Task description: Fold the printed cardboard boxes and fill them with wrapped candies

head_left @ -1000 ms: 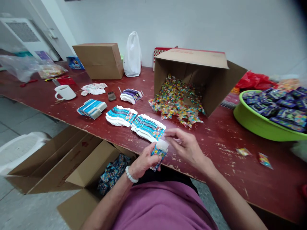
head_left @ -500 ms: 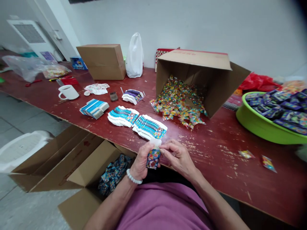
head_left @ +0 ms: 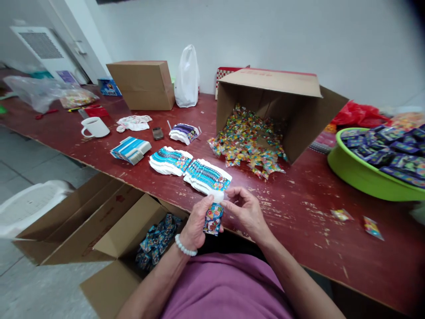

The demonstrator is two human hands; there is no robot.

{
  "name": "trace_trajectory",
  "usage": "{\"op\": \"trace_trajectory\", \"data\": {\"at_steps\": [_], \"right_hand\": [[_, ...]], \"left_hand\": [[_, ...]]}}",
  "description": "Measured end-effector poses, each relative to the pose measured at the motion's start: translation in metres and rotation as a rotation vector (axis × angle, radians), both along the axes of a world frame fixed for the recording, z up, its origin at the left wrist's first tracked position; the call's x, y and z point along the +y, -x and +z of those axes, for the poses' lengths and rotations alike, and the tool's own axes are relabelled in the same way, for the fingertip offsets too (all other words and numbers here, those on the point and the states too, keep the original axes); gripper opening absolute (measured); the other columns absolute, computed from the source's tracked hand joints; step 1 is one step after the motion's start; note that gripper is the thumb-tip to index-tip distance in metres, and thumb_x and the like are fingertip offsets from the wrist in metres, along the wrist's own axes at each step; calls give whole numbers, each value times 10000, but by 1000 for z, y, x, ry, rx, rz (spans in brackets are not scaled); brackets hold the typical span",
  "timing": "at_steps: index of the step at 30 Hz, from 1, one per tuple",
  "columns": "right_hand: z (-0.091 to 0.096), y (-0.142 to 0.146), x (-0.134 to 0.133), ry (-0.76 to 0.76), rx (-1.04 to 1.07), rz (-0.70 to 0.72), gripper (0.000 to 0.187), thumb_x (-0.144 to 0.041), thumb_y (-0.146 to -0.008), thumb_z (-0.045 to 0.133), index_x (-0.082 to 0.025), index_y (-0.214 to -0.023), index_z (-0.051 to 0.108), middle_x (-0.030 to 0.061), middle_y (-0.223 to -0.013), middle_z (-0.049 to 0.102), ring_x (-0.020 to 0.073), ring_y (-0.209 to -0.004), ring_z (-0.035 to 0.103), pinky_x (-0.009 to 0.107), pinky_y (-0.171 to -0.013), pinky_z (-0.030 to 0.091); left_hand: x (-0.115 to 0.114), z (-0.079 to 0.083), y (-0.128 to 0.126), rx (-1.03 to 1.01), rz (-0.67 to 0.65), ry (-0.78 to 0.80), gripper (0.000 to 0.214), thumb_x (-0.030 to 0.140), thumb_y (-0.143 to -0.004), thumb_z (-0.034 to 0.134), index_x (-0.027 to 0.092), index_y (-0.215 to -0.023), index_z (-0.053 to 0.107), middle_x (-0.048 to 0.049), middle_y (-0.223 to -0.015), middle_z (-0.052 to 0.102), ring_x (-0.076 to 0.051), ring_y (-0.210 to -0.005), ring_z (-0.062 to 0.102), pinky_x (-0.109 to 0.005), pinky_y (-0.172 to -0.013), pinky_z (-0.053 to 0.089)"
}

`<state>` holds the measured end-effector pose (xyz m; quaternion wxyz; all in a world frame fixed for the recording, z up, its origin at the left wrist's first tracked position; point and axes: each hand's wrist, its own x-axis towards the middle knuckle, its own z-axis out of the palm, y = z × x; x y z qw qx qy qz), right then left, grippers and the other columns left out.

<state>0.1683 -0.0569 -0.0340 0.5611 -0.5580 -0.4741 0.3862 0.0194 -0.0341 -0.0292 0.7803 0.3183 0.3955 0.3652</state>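
My left hand [head_left: 198, 222] is closed around a small colourful packet [head_left: 213, 219] held upright at the near edge of the red table [head_left: 308, 230]. My right hand [head_left: 246, 211] pinches the packet's white top flap with thumb and fingers. Just beyond my hands lie two fanned stacks of blue-and-white flat packets [head_left: 206, 176] [head_left: 170, 160]. A third blue stack [head_left: 130, 149] lies further left.
A tipped cardboard box [head_left: 282, 102] spills small colourful sachets [head_left: 247, 146] onto the table. A green basin [head_left: 361, 177] of dark packets stands at right. An open carton [head_left: 133, 235] with filled blue packets sits on the floor at left. A white mug [head_left: 94, 127] and closed box [head_left: 142, 84] stand behind.
My right hand has come in from open beside the packet to pinching its top flap. The packet has turned upright in my left hand.
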Motion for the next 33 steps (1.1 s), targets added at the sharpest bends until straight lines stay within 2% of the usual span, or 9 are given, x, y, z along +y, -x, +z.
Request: {"op": "trace_trajectory", "data": {"at_steps": [3, 9, 12, 15, 18, 20, 24, 28, 33], "right_hand": [[-2, 0, -3, -51, -120, -13, 272, -339, -770, 741, -216, -994, 646, -6, -791, 628, 134, -610, 538, 257, -573, 442], [7, -7, -2, -171, -231, 203, 114, -315, -884, 642, -223, -866, 709, 50, -970, 638, 187, -900, 622, 294, -756, 492], [9, -6, -1, -212, -284, 165, 154, -304, -888, 636, -257, -1018, 704, 68, -1125, 589, 178, -914, 613, 304, -767, 508], [8, -2, -1, -217, -266, 64, 298, -284, -850, 682, -270, -1145, 638, 66, -1146, 570, 147, -790, 590, 273, -666, 505], [8, -2, -3, -235, -276, 68, 84, -279, -855, 674, -231, -923, 678, 54, -1002, 608, 160, -798, 598, 268, -662, 490], [9, -4, -3, -221, -289, 153, 89, -279, -879, 644, -217, -830, 684, 49, -926, 632, 175, -833, 610, 285, -719, 489], [8, -7, -1, -71, -83, 252, 143, -321, -848, 686, -197, -781, 664, 22, -823, 653, 161, -761, 611, 284, -714, 490], [6, -4, 2, -2, 155, 213, 273, -364, -808, 731, -231, -1030, 645, -2, -826, 663, 150, -692, 617, 271, -646, 505], [11, -9, -1, -214, -259, 318, 133, -281, -930, 587, -233, -967, 705, 60, -1012, 697, 202, -942, 635, 343, -861, 484]], "left_hand": [[0, 2, -2, -5, 33, 29, 396, 502, -804, 667, 122, -918, 655, -12, -660, 651, -117, -421, 576, -245, -398, 509], [0, -1, -1, -5, -13, -15, 455, 550, -845, 604, 110, -948, 657, -13, -642, 640, -127, -419, 587, -242, -388, 497], [0, 2, 1, -25, -8, 2, 451, 535, -848, 606, 110, -986, 659, -25, -673, 661, -128, -429, 592, -247, -394, 513], [0, 7, 0, -33, 16, 5, 436, 506, -834, 633, 107, -1009, 660, -42, -724, 692, -124, -446, 593, -254, -407, 532], [-2, 8, -1, -21, 35, -2, 421, 512, -820, 643, 105, -927, 658, -28, -663, 672, -130, -429, 588, -257, -393, 525], [-4, 8, -2, -5, 52, -24, 417, 519, -809, 650, 110, -887, 647, -9, -616, 646, -130, -408, 578, -251, -376, 509], [-6, 7, -3, 12, 37, -70, 433, 530, -813, 648, 112, -923, 648, -4, -622, 639, -122, -400, 577, -231, -375, 494], [-3, 8, -2, -57, -37, 9, 486, 574, -859, 562, 110, -957, 664, -27, -651, 655, -126, -404, 591, -219, -374, 476], [2, 8, 1, -104, -58, 106, 476, 522, -881, 543, 122, -1108, 663, -34, -671, 674, -141, -412, 595, -255, -380, 505]]}}
